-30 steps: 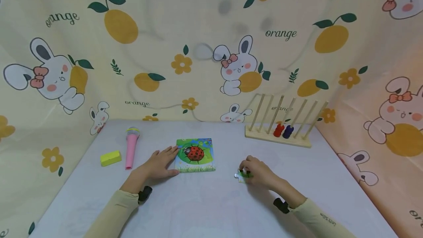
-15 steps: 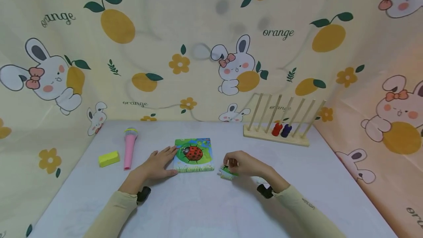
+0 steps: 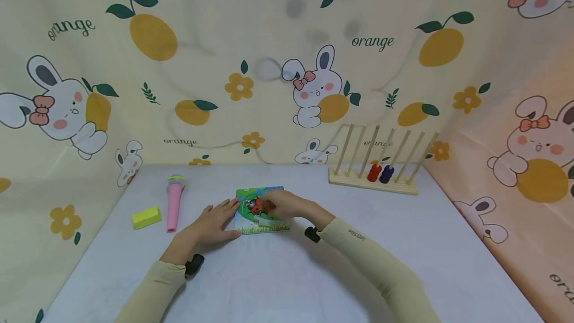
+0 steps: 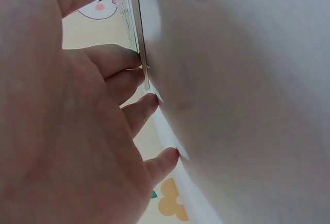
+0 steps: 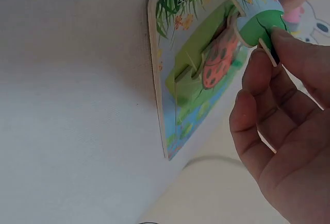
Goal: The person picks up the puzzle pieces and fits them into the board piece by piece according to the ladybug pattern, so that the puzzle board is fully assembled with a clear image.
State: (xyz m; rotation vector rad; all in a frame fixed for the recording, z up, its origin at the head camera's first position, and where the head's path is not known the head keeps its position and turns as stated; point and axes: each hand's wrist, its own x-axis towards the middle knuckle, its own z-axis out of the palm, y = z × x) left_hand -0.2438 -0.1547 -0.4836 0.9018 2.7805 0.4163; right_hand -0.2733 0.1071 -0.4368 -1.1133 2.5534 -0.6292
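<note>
A square ladybug jigsaw puzzle (image 3: 251, 227) lies flat on the table in the head view. At its left edge rests my left hand (image 3: 214, 226), fingers spread. The left wrist view shows fingertips touching the side of the puzzle board (image 4: 135, 20). Above the puzzle's right half, my right hand (image 3: 287, 204) pinches a puzzle piece (image 5: 260, 24) between thumb and fingers. The piece is green and pale blue with small flowers, and it is tilted in the right wrist view. Below it, the puzzle (image 5: 188, 80) shows the red spotted ladybug. My right hand hides part of the puzzle in the head view.
On the white table (image 3: 278, 278), a pink toy microphone (image 3: 174, 206) and a yellow block (image 3: 146, 218) lie to the left. At the back right stands a wooden peg rack (image 3: 372, 183) with red beads (image 3: 374, 173) and dark blue beads (image 3: 386, 174). A printed cloth hangs behind.
My right hand has lifted the puzzle piece off the table on the right and carried it left, over the puzzle. My left hand stays at the puzzle's left edge.
</note>
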